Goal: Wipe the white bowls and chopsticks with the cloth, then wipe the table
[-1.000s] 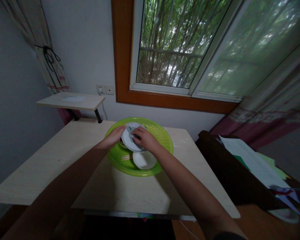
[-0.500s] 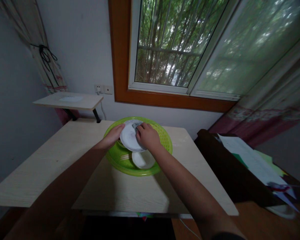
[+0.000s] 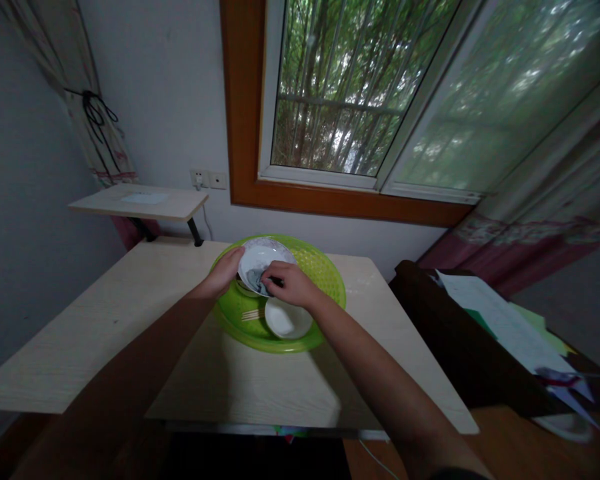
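Observation:
My left hand [image 3: 224, 270] grips the left rim of a white bowl [image 3: 266, 252], tilted so that its inside faces me. Pinched in my right hand [image 3: 289, 283] is a grey cloth [image 3: 256, 279], pressed against the lower inside of that bowl. Under both hands lies a large round green basket [image 3: 275, 346] with a perforated surface. A second white bowl [image 3: 286, 321] sits in it, just below my right hand. Several chopsticks [image 3: 253, 315] lie to the left of that bowl. Part of another dish under the held bowl is mostly hidden.
The basket stands on a pale wooden table [image 3: 180, 373]. A small raised shelf [image 3: 145, 203] holds a sheet of paper at the back left. On the right, papers [image 3: 490, 320] lie on a dark brown surface. A window [image 3: 350, 100] is behind the table.
The cloth in my right hand has moved from the upper inside of the bowl to its lower part. The bowl is tilted differently, showing more of its inside. My left hand keeps its hold.

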`<state>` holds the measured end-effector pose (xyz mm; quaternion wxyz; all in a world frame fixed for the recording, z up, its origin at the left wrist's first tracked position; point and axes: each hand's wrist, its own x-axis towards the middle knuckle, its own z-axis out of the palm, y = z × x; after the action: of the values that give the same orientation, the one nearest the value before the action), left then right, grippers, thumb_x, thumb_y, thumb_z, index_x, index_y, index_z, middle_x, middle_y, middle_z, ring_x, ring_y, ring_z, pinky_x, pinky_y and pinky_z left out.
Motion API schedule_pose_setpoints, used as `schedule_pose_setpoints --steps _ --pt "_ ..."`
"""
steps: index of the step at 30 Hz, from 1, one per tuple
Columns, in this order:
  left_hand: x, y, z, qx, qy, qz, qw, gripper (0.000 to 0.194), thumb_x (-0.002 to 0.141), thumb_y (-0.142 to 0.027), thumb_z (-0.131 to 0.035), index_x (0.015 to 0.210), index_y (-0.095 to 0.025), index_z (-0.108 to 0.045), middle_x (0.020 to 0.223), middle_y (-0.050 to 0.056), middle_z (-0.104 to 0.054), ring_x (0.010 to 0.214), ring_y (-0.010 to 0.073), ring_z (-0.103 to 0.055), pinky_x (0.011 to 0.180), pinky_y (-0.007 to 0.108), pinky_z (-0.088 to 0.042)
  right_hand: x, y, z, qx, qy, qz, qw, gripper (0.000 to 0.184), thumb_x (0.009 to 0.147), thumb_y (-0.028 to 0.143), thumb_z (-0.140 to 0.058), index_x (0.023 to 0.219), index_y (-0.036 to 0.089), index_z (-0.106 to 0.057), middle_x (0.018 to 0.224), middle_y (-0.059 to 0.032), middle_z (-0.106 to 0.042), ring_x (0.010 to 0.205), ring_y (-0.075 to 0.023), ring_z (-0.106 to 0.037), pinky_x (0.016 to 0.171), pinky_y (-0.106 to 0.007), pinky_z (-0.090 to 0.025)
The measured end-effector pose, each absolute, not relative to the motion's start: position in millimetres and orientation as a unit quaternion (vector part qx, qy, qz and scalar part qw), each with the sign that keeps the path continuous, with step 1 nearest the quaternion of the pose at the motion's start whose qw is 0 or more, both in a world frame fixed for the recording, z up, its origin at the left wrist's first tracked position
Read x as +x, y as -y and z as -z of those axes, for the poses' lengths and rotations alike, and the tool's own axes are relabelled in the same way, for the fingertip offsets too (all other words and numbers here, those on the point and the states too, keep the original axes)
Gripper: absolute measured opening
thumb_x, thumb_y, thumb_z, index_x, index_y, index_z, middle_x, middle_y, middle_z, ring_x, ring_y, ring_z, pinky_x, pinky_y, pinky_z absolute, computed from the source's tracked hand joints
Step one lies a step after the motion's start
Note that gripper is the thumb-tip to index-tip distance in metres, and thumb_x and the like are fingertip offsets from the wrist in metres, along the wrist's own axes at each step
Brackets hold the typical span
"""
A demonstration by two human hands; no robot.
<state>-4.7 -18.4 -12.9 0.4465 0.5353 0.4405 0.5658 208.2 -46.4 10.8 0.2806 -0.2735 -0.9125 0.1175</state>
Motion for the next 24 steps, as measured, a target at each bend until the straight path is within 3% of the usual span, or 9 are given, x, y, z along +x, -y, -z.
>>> schedule_pose_setpoints --steps 5,11,15,18,24 --pt "-4 18 15 0.541 -0.43 -0.54 0.481 0.043 0.085 -0.051 -0.061 0.101 -0.013 -0.073 0.11 0.012 -0.076 0.102 0.0267 -0.068 0.095 0.039 -0.052 202 47 -5 -0.181 0.928 -0.132 0.299 0.034 0.1 0.024 -0.052 0.129 0.021 -0.068 0.132 -0.0105 -0.067 0.123 -0.0213 -0.062 0.109 -0.041 -0.049" --pt "1 14 19 0.516 -0.429 -0.518 0.53 0.038 0.084 -0.047 -0.062 0.102 -0.015 -0.074 0.109 0.011 -0.077 0.097 0.0252 -0.07 0.088 0.037 -0.056 200 44 -1 -0.265 0.932 -0.015 0.246 0.045 0.106 0.036 -0.044 0.145 0.016 -0.058 0.153 -0.0148 -0.052 0.141 -0.0253 -0.048 0.119 -0.044 -0.04" --pt "1 13 20 0.532 -0.42 -0.509 0.531 0.043 0.084 -0.049 -0.065 0.108 -0.015 -0.075 0.113 0.011 -0.077 0.099 0.0259 -0.07 0.091 0.038 -0.055 200 44 -4 -0.361 0.902 0.059 0.228 0.048 0.107 0.039 -0.041 0.143 0.012 -0.06 0.151 -0.0151 -0.053 0.14 -0.0277 -0.046 0.121 -0.043 -0.035" --pt "-1 12 21 0.531 -0.42 -0.518 0.523 0.044 0.083 -0.05 -0.065 0.109 -0.015 -0.075 0.116 0.012 -0.076 0.103 0.0272 -0.07 0.094 0.039 -0.054 200 48 -11 -0.443 0.867 0.093 0.207 0.047 0.107 0.04 -0.04 0.139 0.013 -0.063 0.147 -0.0145 -0.057 0.135 -0.0287 -0.049 0.117 -0.042 -0.038" --pt "-6 13 22 0.546 -0.44 -0.529 0.479 0.045 0.085 -0.052 -0.062 0.105 -0.014 -0.075 0.114 0.012 -0.077 0.106 0.0294 -0.069 0.096 0.041 -0.054 202 53 -21 -0.55 0.82 0.106 0.121 0.046 0.105 0.039 -0.041 0.108 0.011 -0.076 0.114 -0.018 -0.072 0.113 -0.0299 -0.059 0.098 -0.039 -0.048"
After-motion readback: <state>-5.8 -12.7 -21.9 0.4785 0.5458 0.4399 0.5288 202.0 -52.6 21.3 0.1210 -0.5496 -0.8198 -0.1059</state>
